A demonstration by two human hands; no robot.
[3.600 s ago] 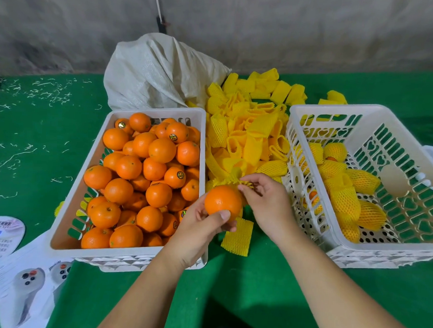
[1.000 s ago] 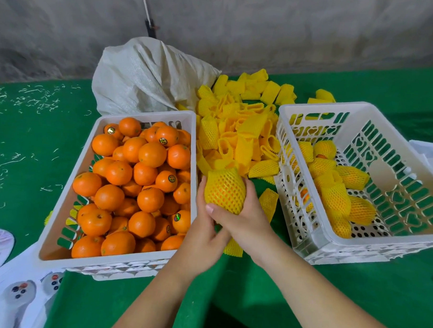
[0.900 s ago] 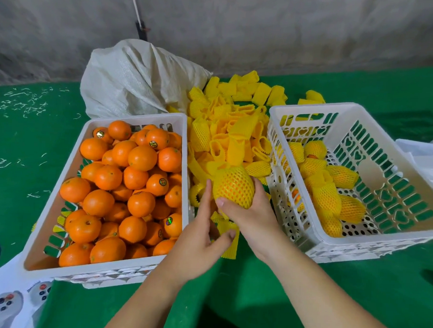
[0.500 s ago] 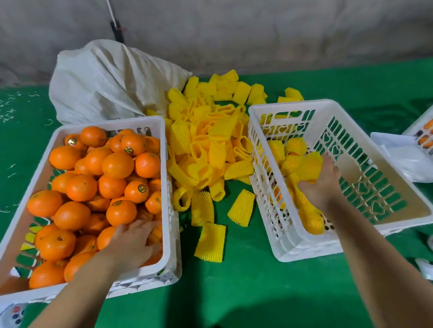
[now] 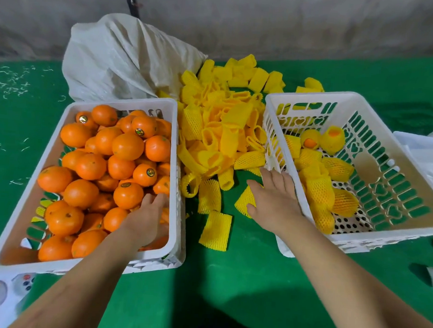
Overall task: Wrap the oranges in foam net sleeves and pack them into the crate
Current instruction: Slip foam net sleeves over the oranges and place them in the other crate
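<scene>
**Tally on the green surface**

Two white crates: the left crate heaped with bare oranges, too many to count; the right crate holding about ten wrapped oranges. One white sack. Loose foam sleeves: dozens. Two hands.

Both bare forearms stretched forward, left hand palm down with fingers curled downward, right hand flat, fingers spread

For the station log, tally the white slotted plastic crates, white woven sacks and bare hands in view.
White slotted plastic crates: 2, the near-full crate and the part-filled crate
White woven sack: 1
Bare hands: 2, left hand and right hand
Total: 5
</scene>
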